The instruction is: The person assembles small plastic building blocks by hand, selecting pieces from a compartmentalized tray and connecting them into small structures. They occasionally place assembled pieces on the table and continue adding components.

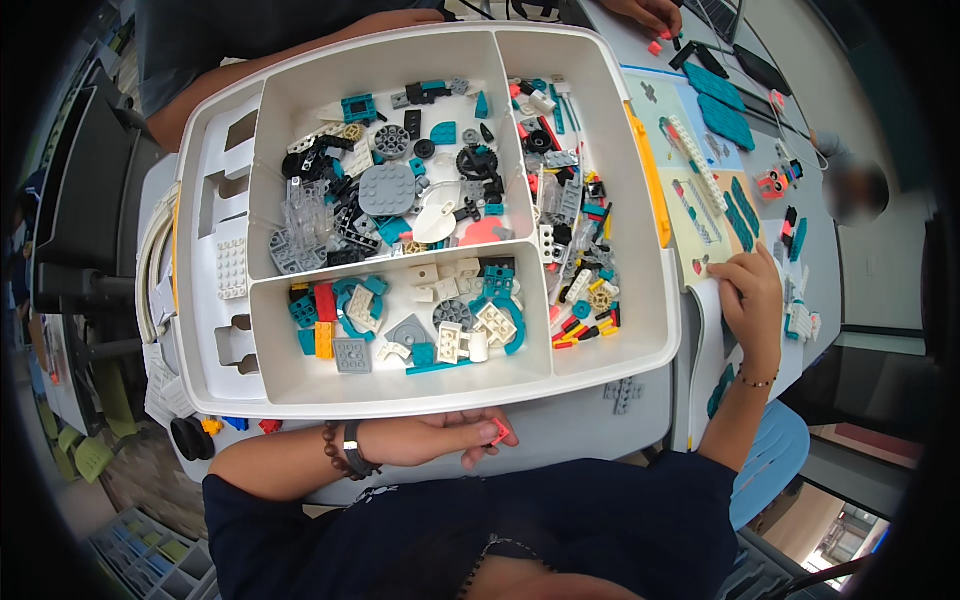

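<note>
My left hand (pixel 470 436) is closed on a small coral-red building brick (pixel 499 431), just below the near edge of the big white sorting tray (pixel 440 404). To the right, my right hand (pixel 748 300) lies on an open instruction booklet (pixel 693 225) with printed building steps, its fingers apart on the page. The booklet's near page (pixel 708 320) curls up beside that wrist. Inside the tray, compartments hold a grey plate brick (pixel 387 190), white bricks (pixel 495 322), teal pieces (pixel 498 282), an orange brick (pixel 324 340) and many mixed small parts.
Next to the booklet lie a white beam (pixel 696 165) and teal panels (pixel 722 110). Grey connector pieces (pixel 623 395) sit between tray and booklet. Black wheels (pixel 190 438) are at the near left. Another person's hand (pixel 650 14) handles coral pieces at the top right. A blue chair (pixel 770 460) stands at right.
</note>
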Tool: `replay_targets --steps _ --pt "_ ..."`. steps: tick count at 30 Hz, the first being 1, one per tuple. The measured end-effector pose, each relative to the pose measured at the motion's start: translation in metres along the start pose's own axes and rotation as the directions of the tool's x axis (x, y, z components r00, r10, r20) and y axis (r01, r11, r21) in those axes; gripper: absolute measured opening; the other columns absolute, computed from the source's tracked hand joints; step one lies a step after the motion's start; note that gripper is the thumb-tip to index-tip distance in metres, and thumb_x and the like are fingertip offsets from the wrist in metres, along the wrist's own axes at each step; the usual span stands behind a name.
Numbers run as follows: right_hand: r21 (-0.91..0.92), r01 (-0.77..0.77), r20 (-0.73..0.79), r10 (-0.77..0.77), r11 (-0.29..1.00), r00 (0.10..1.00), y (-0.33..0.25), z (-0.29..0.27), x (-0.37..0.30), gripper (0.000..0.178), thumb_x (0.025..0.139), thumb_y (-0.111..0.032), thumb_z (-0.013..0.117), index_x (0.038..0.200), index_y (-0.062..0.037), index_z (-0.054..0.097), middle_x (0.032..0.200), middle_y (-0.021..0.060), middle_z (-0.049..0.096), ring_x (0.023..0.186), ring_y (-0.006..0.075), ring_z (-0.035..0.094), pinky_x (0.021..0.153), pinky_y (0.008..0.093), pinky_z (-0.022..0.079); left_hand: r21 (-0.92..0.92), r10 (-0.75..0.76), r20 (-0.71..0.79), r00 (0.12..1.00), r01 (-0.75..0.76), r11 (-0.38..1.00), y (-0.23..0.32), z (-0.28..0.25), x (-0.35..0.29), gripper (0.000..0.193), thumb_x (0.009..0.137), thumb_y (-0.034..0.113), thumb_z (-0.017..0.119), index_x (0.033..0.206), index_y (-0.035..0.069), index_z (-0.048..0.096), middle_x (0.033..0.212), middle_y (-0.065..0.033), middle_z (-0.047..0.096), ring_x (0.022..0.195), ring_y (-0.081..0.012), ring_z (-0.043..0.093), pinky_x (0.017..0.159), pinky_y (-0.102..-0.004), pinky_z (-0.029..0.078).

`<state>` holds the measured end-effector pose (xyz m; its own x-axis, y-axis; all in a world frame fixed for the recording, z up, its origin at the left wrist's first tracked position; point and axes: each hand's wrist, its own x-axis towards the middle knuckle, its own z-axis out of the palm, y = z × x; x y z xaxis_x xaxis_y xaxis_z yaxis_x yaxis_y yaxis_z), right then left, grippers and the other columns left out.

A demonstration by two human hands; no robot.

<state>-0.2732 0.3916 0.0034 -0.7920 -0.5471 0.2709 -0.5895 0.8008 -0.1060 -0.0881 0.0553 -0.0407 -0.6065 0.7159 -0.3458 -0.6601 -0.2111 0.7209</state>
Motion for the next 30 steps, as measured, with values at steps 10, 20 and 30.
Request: replay_targets --steps 10,20,30 --pt "0.1 0.016 0.016 -0.018 0.995 1.0 -0.001 0.002 0.0 0.015 0.066 0.007 0.051 0.076 0.0015 0.061 0.069 0.0121 0.053 0.07 0.0276 0.053 0.091 0.0409 0.038 -0.148 0.032 -0.001 0.999 -0.032 0.989 0.002 0.003 0.001 0.025 0.092 0.017 0.046 0.106 -0.002 0.054 0.08 -0.0053 0.056 0.071 -0.0102 0.054 0.068 -0.0246 0.048" --pt "0.142 0.039 0.01 -0.04 0.989 0.999 0.002 0.004 0.001 0.012 0.069 0.009 0.05 0.076 0.0037 0.059 0.069 0.0119 0.053 0.067 0.0248 0.051 0.071 0.031 0.041 0.016 0.028 -0.015 0.999 -0.028 0.999 0.003 -0.003 -0.003 0.024 0.091 0.023 0.049 0.1 0.002 0.056 0.089 -0.0044 0.056 0.074 -0.0081 0.053 0.066 -0.0217 0.047" --pt "0.179 0.009 0.02 -0.013 0.984 1.0 0.005 0.008 0.001 0.012 0.07 0.01 0.049 0.076 0.004 0.057 0.07 0.0114 0.053 0.067 0.023 0.051 0.062 0.0285 0.04 -0.048 0.029 0.032 0.999 -0.028 0.998 -0.002 -0.01 -0.001 0.022 0.092 0.021 0.046 0.094 0.0 0.055 0.084 -0.0044 0.055 0.069 -0.0086 0.053 0.069 -0.0234 0.045"
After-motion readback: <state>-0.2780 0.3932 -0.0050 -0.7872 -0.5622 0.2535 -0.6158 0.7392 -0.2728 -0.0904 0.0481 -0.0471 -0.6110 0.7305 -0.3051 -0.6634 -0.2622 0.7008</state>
